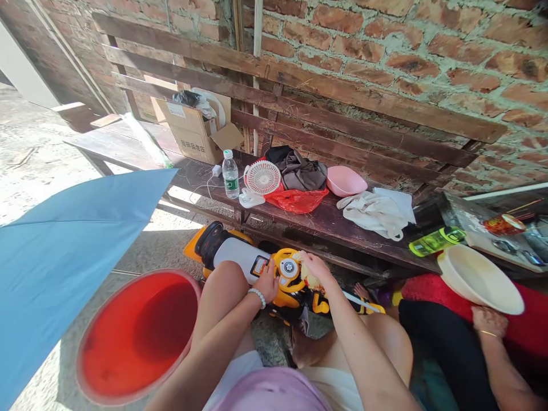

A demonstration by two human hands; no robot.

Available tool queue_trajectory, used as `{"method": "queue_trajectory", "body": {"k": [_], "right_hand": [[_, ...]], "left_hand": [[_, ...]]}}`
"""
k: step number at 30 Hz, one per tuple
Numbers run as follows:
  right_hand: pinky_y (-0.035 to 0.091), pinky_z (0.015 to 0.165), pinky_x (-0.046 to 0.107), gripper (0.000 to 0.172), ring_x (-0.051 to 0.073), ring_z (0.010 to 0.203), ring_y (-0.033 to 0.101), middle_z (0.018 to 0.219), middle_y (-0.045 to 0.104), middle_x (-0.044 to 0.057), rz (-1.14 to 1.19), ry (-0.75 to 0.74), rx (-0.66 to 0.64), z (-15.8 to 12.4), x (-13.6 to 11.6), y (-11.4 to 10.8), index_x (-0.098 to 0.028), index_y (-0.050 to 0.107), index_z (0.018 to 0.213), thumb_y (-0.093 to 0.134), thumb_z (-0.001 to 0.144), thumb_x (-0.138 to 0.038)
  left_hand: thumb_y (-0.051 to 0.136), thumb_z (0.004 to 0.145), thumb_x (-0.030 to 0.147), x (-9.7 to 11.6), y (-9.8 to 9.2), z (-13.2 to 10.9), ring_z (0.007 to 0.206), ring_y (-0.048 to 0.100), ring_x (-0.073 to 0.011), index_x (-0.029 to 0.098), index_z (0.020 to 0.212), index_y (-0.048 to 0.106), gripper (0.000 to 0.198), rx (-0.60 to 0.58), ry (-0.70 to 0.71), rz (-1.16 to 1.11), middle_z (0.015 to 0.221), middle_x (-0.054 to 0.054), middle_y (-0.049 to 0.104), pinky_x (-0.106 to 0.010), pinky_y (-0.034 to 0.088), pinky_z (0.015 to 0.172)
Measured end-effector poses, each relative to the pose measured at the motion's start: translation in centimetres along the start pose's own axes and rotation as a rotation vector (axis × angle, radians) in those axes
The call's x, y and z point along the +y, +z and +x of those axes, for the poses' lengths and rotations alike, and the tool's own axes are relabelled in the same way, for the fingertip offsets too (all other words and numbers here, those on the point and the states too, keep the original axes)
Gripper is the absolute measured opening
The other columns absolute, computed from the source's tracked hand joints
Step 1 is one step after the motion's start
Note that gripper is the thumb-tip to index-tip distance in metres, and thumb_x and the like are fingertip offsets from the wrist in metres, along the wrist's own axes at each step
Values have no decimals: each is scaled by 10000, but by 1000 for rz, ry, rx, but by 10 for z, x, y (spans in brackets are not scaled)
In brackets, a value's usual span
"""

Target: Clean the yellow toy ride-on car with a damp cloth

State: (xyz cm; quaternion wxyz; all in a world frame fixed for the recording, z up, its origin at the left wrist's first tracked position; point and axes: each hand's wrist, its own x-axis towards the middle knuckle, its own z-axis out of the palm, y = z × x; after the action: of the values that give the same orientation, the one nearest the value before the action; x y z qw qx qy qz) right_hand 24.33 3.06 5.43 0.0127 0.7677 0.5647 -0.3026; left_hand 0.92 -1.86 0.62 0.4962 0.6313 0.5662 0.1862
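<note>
A yellow and white toy ride-on car [240, 257] stands on the ground under the wooden bench [329, 220]. My left hand [266, 281] grips the left side of its yellow steering wheel [289, 268], a bead bracelet on the wrist. My right hand [314, 268] is closed on a pale yellowish cloth or sponge pressed against the wheel's right side. My knees rise on either side of my arms.
A red basin [137, 337] sits at my lower left beside a blue umbrella [64, 251]. On the bench lie a water bottle [230, 174], small fan [262, 180], red bag, pink bowl [346, 181], white cloth, cardboard box. Another person at right holds a cream bowl [479, 279].
</note>
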Motion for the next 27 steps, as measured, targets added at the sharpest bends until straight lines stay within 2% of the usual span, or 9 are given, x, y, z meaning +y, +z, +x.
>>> {"method": "queue_trajectory", "body": {"k": [2, 5, 9, 13, 17, 20, 24, 27], "right_hand": [[534, 976, 338, 490, 281, 1297, 727, 1424, 769, 119, -90, 8, -35, -3, -3, -3, -264, 768, 1288, 384, 1119, -516], [536, 947, 370, 385, 323, 1270, 738, 1400, 767, 160, -271, 0, -33, -8, -12, -6, -230, 754, 1309, 545, 1043, -413], [530, 981, 369, 432, 331, 1283, 731, 1418, 742, 178, -395, -65, -38, -8, -20, -13, -209, 741, 1350, 673, 959, -381], [533, 998, 356, 597, 333, 1307, 714, 1428, 730, 160, -421, -128, -87, -6, -24, -21, -226, 714, 1393, 833, 826, -370], [538, 998, 395, 471, 335, 1301, 713, 1419, 729, 174, -464, -87, 8, -5, -37, -18, -219, 717, 1396, 690, 930, -288], [526, 1026, 412, 406, 337, 1314, 704, 1386, 749, 176, -482, -103, 40, -2, -44, -13, -215, 748, 1355, 630, 970, -265], [526, 993, 357, 424, 288, 1289, 721, 1405, 763, 121, -378, -93, 26, -2, -36, -8, -270, 738, 1393, 558, 1010, -239], [520, 971, 317, 417, 261, 1272, 726, 1390, 773, 98, -307, -82, 64, -6, -27, -5, -295, 731, 1407, 513, 1052, -271]], "left_hand": [[635, 943, 458, 1, -1, -1, 1613, 423, -463, -13, 1729, 262, 989, 9, -1, 3, 1697, -322, 464, -567, 336, 1365], [633, 938, 465, 1, -1, -1, 1615, 429, -438, 22, 1731, 275, 976, 12, -12, 9, 1710, -289, 473, -545, 364, 1353], [616, 958, 432, 0, 0, 0, 1629, 414, -415, -6, 1728, 233, 965, -5, -12, 39, 1732, -302, 430, -534, 302, 1381], [634, 959, 474, 0, 0, 0, 1613, 430, -441, 57, 1740, 235, 971, 6, -24, 18, 1722, -286, 451, -587, 328, 1361], [662, 944, 501, 0, 2, 0, 1618, 421, -440, 77, 1754, 207, 1022, -15, -41, 34, 1740, -274, 429, -572, 334, 1359], [660, 929, 467, -3, 6, 2, 1639, 396, -423, 74, 1751, 220, 1011, 24, -34, 41, 1745, -254, 441, -551, 319, 1376], [661, 920, 440, -7, 9, 3, 1649, 369, -459, 33, 1737, 254, 999, 45, -13, 45, 1758, -283, 408, -592, 320, 1375], [667, 926, 429, -7, 7, 1, 1654, 361, -456, 7, 1741, 230, 1016, 17, -13, 45, 1754, -298, 404, -583, 323, 1373]]}}
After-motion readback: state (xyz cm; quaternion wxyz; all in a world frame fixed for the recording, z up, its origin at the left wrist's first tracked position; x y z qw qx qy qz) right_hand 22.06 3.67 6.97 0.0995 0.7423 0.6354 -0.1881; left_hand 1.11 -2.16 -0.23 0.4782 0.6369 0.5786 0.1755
